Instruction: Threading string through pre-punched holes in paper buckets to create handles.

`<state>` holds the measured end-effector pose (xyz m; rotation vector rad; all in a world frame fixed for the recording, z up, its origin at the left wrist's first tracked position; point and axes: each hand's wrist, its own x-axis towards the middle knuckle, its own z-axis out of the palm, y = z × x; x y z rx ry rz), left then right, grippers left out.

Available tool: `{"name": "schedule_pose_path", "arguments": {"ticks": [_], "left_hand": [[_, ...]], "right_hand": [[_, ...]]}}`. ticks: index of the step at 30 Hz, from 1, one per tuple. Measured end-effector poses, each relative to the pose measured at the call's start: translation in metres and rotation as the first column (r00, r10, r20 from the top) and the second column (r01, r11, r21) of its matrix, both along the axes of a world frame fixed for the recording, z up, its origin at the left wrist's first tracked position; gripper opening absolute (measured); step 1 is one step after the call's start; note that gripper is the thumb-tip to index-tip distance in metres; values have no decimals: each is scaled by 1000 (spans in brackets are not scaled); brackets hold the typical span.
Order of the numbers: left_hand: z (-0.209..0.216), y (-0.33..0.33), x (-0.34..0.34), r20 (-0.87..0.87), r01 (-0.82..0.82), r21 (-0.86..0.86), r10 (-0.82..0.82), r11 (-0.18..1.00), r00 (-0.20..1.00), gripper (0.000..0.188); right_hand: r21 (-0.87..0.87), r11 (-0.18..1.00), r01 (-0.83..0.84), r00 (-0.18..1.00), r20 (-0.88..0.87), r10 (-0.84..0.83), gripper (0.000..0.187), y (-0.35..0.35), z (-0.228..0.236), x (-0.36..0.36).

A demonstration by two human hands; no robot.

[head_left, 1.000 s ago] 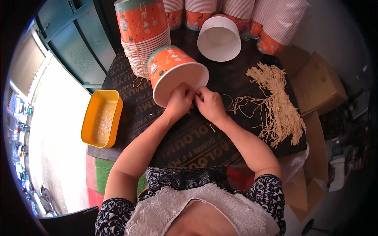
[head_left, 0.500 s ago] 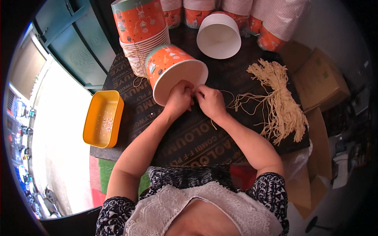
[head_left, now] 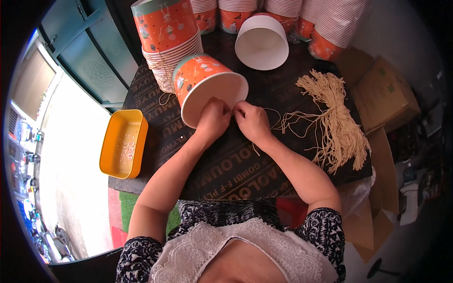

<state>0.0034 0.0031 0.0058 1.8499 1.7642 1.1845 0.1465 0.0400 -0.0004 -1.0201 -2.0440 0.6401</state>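
Note:
An orange paper bucket (head_left: 203,74) with a green band lies tilted on the table, its white open mouth toward me. My left hand (head_left: 213,121) is at the lower part of the mouth, fingers closed in a pinch; what they hold is hidden. Right beside it, my right hand (head_left: 252,120) pinches a thin beige cord (head_left: 272,111) near the bucket's rim, the fingertips of both hands almost meeting. A loose end of cord hangs below my right hand. To the right lies a large bundle of beige cords (head_left: 332,127), several strands straying toward my hand.
A yellow tray (head_left: 104,144) with tiny pale bits stands at the table's left edge. Nested orange buckets (head_left: 165,26) are stacked behind my bucket. Another bucket (head_left: 262,45) lies open toward me, with wrapped stacks (head_left: 325,45) behind. Cardboard boxes (head_left: 389,89) stand right of the table.
My left hand has shifted slightly at the bucket's mouth, and its fingers have drawn closer to my right fingertips. The bucket and right hand are nearly where they were.

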Motion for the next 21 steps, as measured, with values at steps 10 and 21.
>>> {"name": "schedule_pose_path", "arguments": {"ticks": [10, 21], "left_hand": [[-1, 0, -1, -71, -2, 19, 3, 1000, 997, 10], [-4, -2, -4, -46, 34, 12, -33, 999, 998, 10]], "right_hand": [[101, 993, 61, 998, 22, -63, 8, -2, -8, -4], [175, 985, 5, 1000, 29, -10, 8, -4, -5, -3]]}}
